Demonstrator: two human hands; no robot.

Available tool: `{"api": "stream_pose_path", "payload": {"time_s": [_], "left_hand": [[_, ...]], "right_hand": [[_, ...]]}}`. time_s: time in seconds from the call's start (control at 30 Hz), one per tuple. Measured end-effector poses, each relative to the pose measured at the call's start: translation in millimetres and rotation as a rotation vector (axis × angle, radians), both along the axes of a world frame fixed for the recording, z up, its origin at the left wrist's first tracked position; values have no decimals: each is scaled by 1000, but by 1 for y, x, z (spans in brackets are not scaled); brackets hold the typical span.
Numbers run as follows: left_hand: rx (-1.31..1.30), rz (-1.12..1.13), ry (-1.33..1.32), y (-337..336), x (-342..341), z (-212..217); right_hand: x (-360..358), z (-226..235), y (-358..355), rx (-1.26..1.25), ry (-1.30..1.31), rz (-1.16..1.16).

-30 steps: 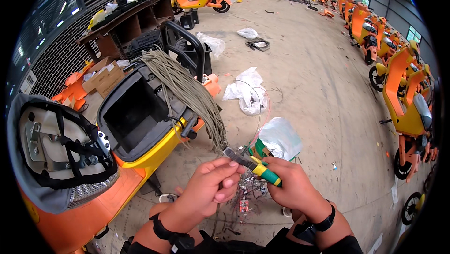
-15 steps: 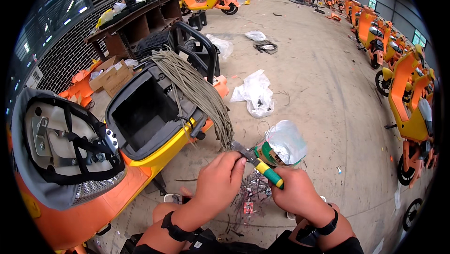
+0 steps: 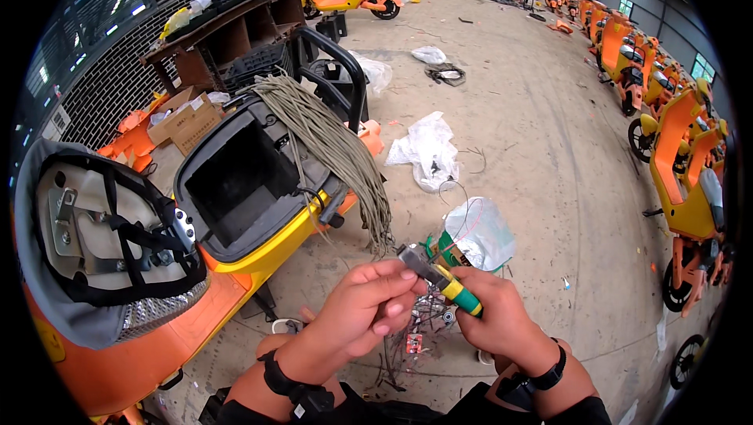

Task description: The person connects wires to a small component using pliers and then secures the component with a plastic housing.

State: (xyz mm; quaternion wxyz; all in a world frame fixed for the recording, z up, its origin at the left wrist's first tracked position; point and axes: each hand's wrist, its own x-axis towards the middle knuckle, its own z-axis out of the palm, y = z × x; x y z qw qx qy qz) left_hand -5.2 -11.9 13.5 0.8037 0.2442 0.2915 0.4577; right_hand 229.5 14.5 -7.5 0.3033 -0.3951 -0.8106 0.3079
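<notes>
My right hand [image 3: 498,307] is wrapped round a pair of pliers [image 3: 456,292] with green and yellow handles; the dark metal head points up and left. Close by the head, my left hand [image 3: 365,303] has thumb and forefinger pinched together, its other fingers curled. What the pinch holds is too small to make out. Just beyond, a bundle of grey-green cable [image 3: 337,154] hangs over the side of an orange and yellow scooter [image 3: 274,241], its loose ends near the pliers. Below my hands lies a pile of wire scraps [image 3: 427,311] on the floor.
A green bag with a silvery lining [image 3: 480,233] stands just past the pliers. The scooter's open storage compartment [image 3: 235,182] and flipped-up seat [image 3: 110,245] are at left. White plastic bags [image 3: 427,150] lie farther off. Parked scooters [image 3: 678,166] line the right side.
The pliers have shifted slightly right and down with my right hand. My left hand's fingers have turned and loosened from a closed grip into a pinch beside the pliers' head.
</notes>
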Motion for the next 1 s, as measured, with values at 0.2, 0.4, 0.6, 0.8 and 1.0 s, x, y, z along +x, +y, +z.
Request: {"api": "stream_pose_path", "payload": {"time_s": [0.2, 0.4, 0.6, 0.8, 1.0], "left_hand": [[88, 90, 202, 2, 2, 2], [839, 543, 1358, 1, 14, -12], [658, 432, 1155, 0, 10, -17], [74, 87, 302, 4, -3, 11], [23, 84, 188, 3, -2, 9]], "right_hand": [[-7, -4, -1, 11, 9, -33], [-10, -4, -7, -165, -109, -118], [-15, 6, -7, -325, -23, -69], [-10, 5, -5, -303, 46, 13], [-10, 11, -7, -529, 63, 28]]}}
